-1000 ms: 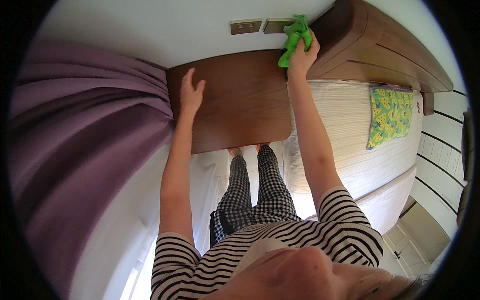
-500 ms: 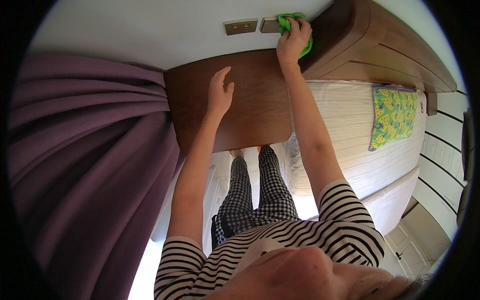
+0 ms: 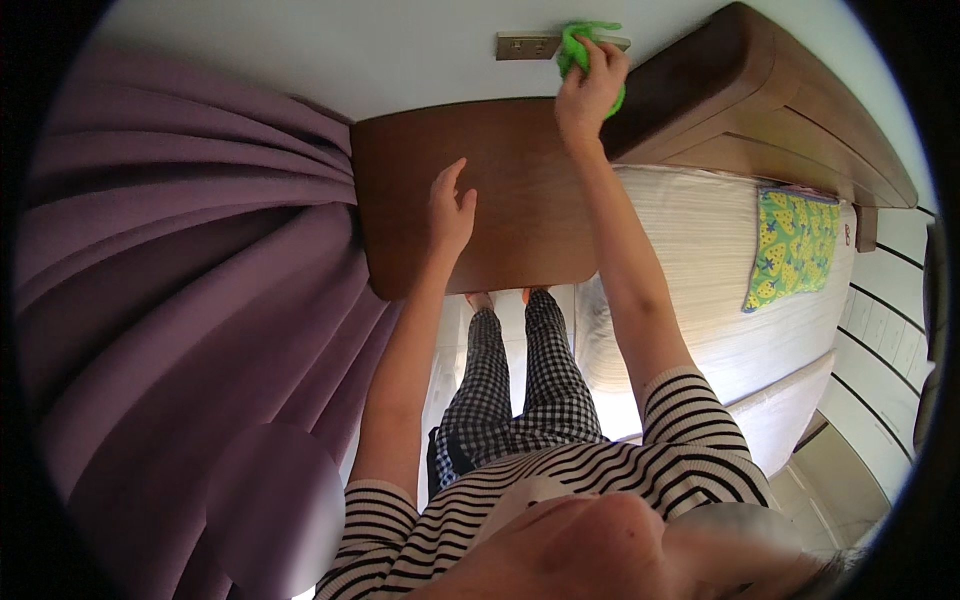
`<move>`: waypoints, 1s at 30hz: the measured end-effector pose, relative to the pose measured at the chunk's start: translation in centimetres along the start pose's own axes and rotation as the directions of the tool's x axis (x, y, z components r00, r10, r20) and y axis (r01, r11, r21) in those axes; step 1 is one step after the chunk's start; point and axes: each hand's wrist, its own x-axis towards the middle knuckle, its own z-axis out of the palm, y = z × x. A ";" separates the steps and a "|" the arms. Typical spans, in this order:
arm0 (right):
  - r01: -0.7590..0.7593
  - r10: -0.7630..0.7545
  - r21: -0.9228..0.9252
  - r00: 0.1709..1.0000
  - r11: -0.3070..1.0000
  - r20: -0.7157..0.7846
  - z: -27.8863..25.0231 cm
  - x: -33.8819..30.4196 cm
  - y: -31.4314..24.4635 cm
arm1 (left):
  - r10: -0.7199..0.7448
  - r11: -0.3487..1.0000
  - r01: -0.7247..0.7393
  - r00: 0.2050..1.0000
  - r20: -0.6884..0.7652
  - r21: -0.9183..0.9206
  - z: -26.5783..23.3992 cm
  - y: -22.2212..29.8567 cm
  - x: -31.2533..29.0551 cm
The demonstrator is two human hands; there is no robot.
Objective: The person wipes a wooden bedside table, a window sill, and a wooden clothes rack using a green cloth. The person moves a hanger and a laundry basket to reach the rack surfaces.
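Note:
My right hand is closed on a bright green cloth and presses it to the wall. The cloth covers part of a plate; only the right end of this wall plate shows past my fingers. Just left of the cloth is a socket plate with outlets. My left hand hovers with nothing in it over a dark brown wooden tabletop, thumb and fingers apart.
Purple curtains hang at the left against the tabletop. On the right stands a bed with a brown wooden headboard and a green and yellow patterned pillow. My feet are on the floor below the table.
My right hand has slid the green cloth left across the wall plate, baring its right end. The whole view has shifted slightly. My left hand stays open over the tabletop.

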 end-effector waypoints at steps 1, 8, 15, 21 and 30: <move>-0.016 0.016 -0.021 0.999 1.000 0.041 0.9 -0.2 -0.6 | -0.034 0.999 0.034 0.999 -0.001 -0.007 -0.2 -0.4 -0.3; 0.058 -0.046 -0.077 0.988 0.995 0.151 6.2 -1.3 -4.6 | -0.052 0.997 0.051 0.998 0.019 0.065 -0.4 -1.5 -2.7; -0.303 0.307 -0.156 0.952 0.940 0.007 1.7 -0.6 0.4 | -0.053 0.999 0.053 0.999 -0.011 0.013 -0.4 -2.4 -4.0; -0.556 0.376 0.341 0.800 0.758 0.468 -4.0 -2.7 1.1 | -0.089 0.985 0.097 0.994 0.056 -0.145 0.3 -1.1 -4.8; -0.626 0.250 0.331 0.217 -0.706 0.944 -12.6 -9.7 -3.3 | -0.128 0.499 0.282 0.959 0.253 -0.819 0.0 5.3 -5.2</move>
